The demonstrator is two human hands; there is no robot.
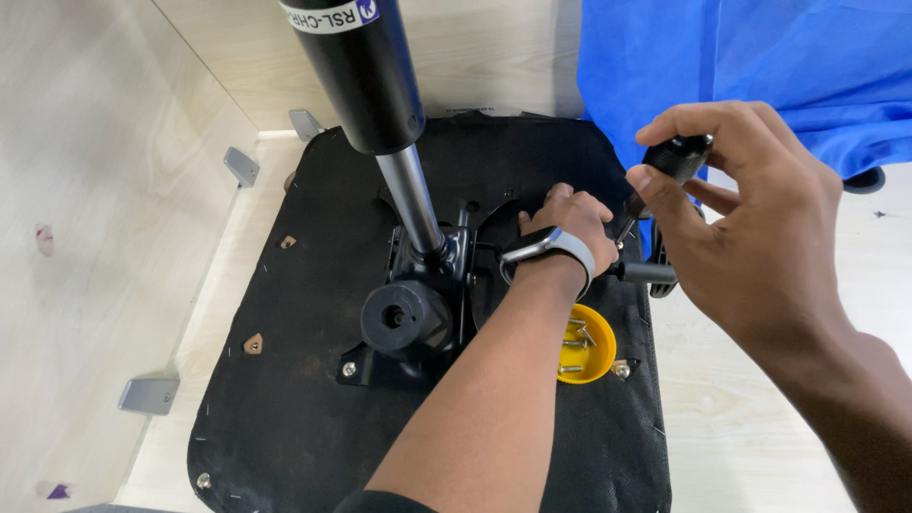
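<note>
**Head view: chair base upside down, screwdriver in the right hand**

Head view, left to right:

- Pale wood counter (104,190) with grey metal brackets (148,395) along its edge. Upturned seat base (285,380), black fabric underside stapled round the rim, lies flat on it.
- Gas-lift column (366,76) rises from the centre, black cylinder over a chrome rod, tilted toward the camera. It seats into the black metal tilt mechanism (418,313), which has a round knob facing the camera. Judgement: this assembly is heavy, rigid and top-heavy; take it by the seat edges or the column, not the knob.
- Left hand (560,223), smartwatch (546,249) on the wrist, reaches across the mechanism plate with fingers curled down onto it. Whether it pinches a screw or only steadies the plate, I cannot tell; fingertips are hidden.
- Yellow cup (589,366) of loose screws sits on the fabric just beside the left forearm. Light, easy to knock over; screws small and slippery.
- Right hand (750,228) has fingers closed round the black handle of a screwdriver (670,166), shaft angled down toward the plate near the left hand. Handle is rigid and looks easy to grip; hold it near the top, as now.
- Blue cloth (760,66) behind, top right.
</note>
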